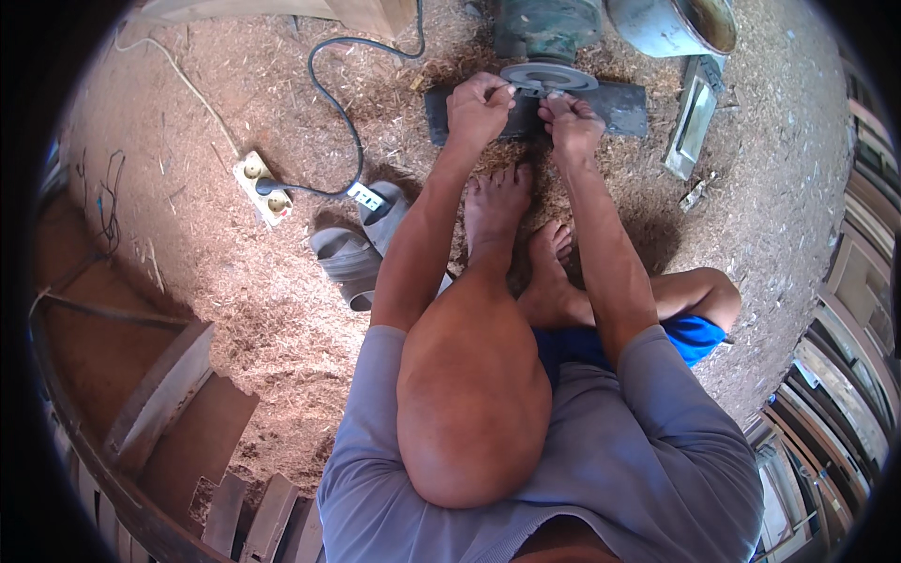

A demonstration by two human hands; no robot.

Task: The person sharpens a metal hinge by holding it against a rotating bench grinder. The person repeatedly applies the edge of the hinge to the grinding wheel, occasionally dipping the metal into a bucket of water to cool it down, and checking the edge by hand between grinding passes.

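Note:
At the top middle stands a green bench grinder (547, 28) with a round grey grinding wheel (572, 79) facing me. My left hand (480, 108) is closed in a pinch just left of the wheel's lower edge. On the other side, my right hand (572, 122) pinches too, its fingertips close under the wheel. Between both sets of fingertips runs a small thin grey piece (531, 92), at the wheel's rim; its kind is too small to tell. A dark flat board (621, 109) lies beneath the grinder and my hands.
Sawdust covers the floor. A white power strip (253, 178) with a dark cable (349, 117) and a pair of grey sandals (347, 260) lie left. A metal bucket (671, 26) and a long metal-edged block (692, 127) are right. Wooden pieces (859, 272) line the right rim.

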